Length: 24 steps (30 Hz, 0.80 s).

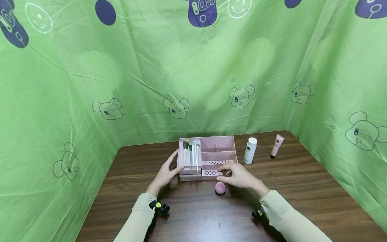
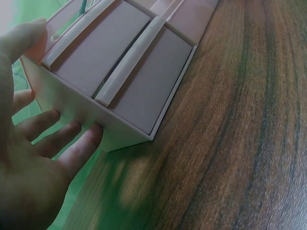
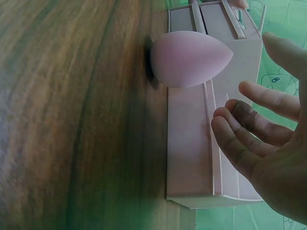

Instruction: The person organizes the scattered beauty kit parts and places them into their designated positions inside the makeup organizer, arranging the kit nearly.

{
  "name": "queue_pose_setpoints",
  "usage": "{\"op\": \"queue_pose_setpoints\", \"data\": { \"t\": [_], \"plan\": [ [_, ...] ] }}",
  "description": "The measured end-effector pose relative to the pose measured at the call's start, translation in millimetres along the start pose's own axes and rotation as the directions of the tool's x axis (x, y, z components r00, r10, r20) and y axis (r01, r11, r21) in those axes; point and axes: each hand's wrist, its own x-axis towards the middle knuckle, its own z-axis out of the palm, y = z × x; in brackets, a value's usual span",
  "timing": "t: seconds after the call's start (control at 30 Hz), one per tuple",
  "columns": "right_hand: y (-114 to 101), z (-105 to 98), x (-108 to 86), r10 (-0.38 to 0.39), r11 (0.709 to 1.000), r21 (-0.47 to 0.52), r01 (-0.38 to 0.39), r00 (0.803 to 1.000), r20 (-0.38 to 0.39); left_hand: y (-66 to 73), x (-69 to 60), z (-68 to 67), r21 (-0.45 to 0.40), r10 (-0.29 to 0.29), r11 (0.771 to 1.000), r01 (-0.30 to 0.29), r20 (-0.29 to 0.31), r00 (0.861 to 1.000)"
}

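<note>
A pink organizer (image 1: 219,156) (image 2: 158,81) (image 3: 189,143) stands on the table, its left compartment holding several makeup brushes (image 1: 191,153) above two small drawers. My left hand (image 1: 164,173) (image 2: 41,153) grips its left side, thumb over the upper edge and fingertips against the side wall. Just in front of the organizer's right part, my right hand (image 1: 239,175) (image 3: 271,136) hovers with fingers spread and slightly bent, holding nothing. Below its fingertips a pink egg-shaped sponge (image 1: 220,188) (image 3: 189,60) stands point up on the table, apart from the hand.
Right of the organizer, a white bottle (image 1: 250,151) stands upright on the brown wooden table (image 1: 193,215). Farther right is a pink tube (image 1: 277,146) with a dark cap at the bottom. A green printed curtain (image 1: 193,67) surrounds the table's back and sides.
</note>
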Motion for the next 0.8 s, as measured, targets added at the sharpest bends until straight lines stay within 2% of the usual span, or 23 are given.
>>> {"op": "queue_pose_setpoints", "data": {
  "t": [0.33, 0.4, 0.63, 0.8],
  "plan": [
    [1.3, 4.4, -2.2, -0.009, 1.0, 0.008, 0.008, 1.0, 0.013, 1.2, -0.2, 0.1, -0.002, -0.019, 1.0, 0.019, 0.005, 1.0],
    [0.8, 5.3, -2.6, -0.026, 1.0, -0.013, 0.026, 1.0, 0.01, 4.9, -0.8, 0.0, -0.01, -0.013, 1.0, 0.013, 0.014, 1.0],
    [-0.4, 8.1, -4.4, -0.062, 0.997, -0.052, 0.063, 0.998, 0.015, 31.5, -6.7, -1.4, -0.005, 0.002, 1.0, -0.002, 0.047, 0.999],
    [0.7, 11.4, -6.1, -0.043, 0.998, -0.048, 0.045, 0.998, 0.043, 33.9, -7.6, -1.4, -0.014, -0.004, 1.0, 0.005, 0.048, 0.999]
  ]
}}
